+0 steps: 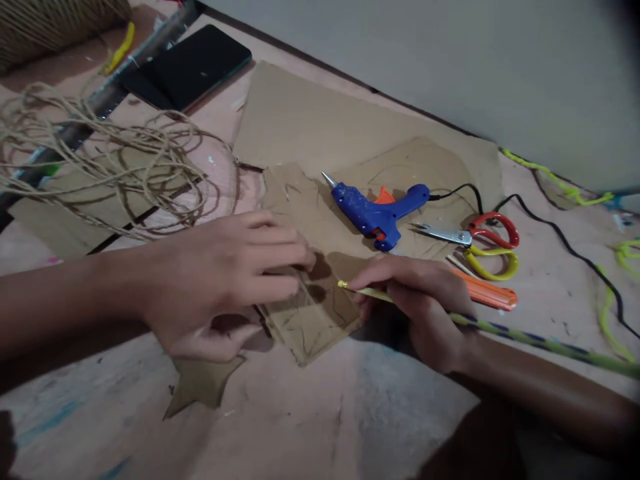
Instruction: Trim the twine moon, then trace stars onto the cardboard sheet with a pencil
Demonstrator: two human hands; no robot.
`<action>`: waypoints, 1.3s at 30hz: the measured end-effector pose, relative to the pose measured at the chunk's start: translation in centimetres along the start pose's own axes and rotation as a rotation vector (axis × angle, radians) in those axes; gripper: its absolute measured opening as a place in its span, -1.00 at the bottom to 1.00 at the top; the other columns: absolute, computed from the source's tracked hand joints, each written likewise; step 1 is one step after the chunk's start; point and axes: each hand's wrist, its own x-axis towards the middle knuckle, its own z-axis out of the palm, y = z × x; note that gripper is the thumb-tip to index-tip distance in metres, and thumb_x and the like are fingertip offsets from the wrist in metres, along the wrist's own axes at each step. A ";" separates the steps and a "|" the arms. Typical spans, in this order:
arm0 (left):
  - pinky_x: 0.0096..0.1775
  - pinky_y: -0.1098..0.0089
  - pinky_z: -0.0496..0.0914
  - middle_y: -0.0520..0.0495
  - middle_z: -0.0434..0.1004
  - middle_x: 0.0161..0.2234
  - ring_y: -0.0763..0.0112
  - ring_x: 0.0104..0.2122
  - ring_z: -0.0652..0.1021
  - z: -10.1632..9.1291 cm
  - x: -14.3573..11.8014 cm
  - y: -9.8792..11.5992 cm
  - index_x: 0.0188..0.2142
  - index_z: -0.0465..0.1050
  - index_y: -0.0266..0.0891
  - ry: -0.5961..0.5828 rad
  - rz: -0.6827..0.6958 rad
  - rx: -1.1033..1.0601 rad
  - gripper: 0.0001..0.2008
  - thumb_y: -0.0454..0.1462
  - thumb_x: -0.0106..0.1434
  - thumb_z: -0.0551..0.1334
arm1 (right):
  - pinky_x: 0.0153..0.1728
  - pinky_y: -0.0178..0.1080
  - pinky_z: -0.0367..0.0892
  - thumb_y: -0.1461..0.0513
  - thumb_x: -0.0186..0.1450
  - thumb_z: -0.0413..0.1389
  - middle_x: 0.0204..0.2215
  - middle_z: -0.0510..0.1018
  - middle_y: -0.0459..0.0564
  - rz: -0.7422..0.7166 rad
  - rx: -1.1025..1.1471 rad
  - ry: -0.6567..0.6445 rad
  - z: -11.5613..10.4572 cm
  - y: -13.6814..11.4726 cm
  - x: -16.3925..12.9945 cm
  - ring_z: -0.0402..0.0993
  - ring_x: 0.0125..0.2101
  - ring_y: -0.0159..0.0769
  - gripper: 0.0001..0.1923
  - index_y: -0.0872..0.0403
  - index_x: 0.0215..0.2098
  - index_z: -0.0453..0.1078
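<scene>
A: At the middle of the bench [310,427], what are the 2 hands doing?

B: The left hand [225,280] lies flat, fingers together and stretched out, pressing down on a small cardboard piece [320,320]. The right hand [420,307] is closed in a pinch around a long yellow-green stick [525,340], whose tip touches that same piece just beside the left fingertips.

A: And the piece itself?

B: It lies flat on the bench, overlapping a larger cardboard sheet [300,120] that reaches toward the wall. A star-like cardboard scrap [200,383] sits just below the left hand.

A: What's near the right hand?

B: A blue glue gun [377,210] lies on the cardboard beyond it, its black cord [565,247] running off to the right. Beside it are scissors [475,243] with red and yellow handles, and an orange cutter [487,293] just beside the knuckles.

A: On the left?

B: A loose tangle of twine [100,160], and farther back a black phone [195,63], well apart from both hands.
</scene>
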 end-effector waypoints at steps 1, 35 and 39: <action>0.50 -0.18 0.66 -0.17 0.86 0.43 -0.12 0.37 0.83 -0.1 0.4 -0.3 0.17 0.71 0.06 -0.030 0.049 -0.017 -0.76 -0.02 0.61 0.40 | -0.38 -0.18 0.54 0.33 0.72 0.11 -0.37 0.77 -0.12 -0.006 0.010 -0.009 -0.1 0.1 0.3 0.74 -0.45 -0.25 -0.61 -0.07 0.01 0.82; 0.95 -0.33 -0.34 -0.24 -0.02 0.97 -0.17 0.98 0.02 -0.8 1.6 -1.6 0.99 -0.16 -0.05 -0.204 0.035 0.025 0.06 0.22 0.83 0.30 | -0.39 -0.25 0.47 0.45 0.60 0.06 -0.36 0.72 -0.12 -0.186 -0.288 -0.170 -1.3 -0.2 2.0 0.62 -0.45 -0.34 -0.64 -0.04 -0.18 0.58; 0.95 -0.17 -0.41 -0.18 -0.08 0.98 -0.06 0.99 -0.03 -0.9 1.6 -1.6 0.97 -0.09 -0.16 -0.231 0.045 0.071 0.04 0.25 0.84 0.26 | -0.43 -0.32 0.47 0.37 0.65 0.11 -0.34 0.75 -0.12 -0.230 -0.244 -0.281 -1.5 -0.1 2.0 0.64 -0.47 -0.40 -0.70 -0.02 -0.18 0.60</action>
